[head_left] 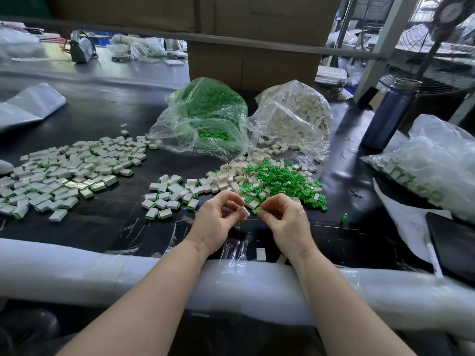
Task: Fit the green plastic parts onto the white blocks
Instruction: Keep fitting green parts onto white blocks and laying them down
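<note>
Held above counter: white block pinched in left hand; green plastic part pinched in right hand. Part just beside block, at 3 o'clock. Long axes unclear.

White block: small, rectangular, held off the table near centre, partly hidden by fingers. Green plastic part: small, bright, just right of the block, mostly hidden; cannot tell if they touch. Loose green parts heaped centre-right, mixed on their left with loose white blocks. Fitted blocks, green showing at one edge, lie flat left of centre; a larger spread far left.
</note>
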`<action>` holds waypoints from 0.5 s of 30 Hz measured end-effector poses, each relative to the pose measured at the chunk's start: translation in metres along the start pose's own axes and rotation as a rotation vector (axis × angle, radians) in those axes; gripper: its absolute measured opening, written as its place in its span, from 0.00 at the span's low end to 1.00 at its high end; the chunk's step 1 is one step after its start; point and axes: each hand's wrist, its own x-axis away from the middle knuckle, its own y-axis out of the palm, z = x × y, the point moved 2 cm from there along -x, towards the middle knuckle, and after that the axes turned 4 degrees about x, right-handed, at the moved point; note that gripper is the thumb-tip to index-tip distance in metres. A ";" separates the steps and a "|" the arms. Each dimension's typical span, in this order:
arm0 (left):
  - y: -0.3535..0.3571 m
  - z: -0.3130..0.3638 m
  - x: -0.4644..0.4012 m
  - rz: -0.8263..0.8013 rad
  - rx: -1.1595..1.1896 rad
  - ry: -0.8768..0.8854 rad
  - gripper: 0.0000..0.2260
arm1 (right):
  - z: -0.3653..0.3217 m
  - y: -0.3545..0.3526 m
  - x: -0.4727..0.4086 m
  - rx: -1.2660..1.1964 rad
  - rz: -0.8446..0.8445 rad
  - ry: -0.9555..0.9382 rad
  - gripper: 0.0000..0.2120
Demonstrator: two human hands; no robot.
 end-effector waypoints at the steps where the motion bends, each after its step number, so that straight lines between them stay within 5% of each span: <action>1: 0.001 0.000 0.000 -0.004 0.013 -0.001 0.09 | -0.001 0.001 0.000 -0.011 -0.023 -0.009 0.10; 15: 0.001 -0.002 0.000 -0.073 0.007 -0.027 0.07 | -0.001 -0.001 0.000 -0.292 -0.075 0.064 0.06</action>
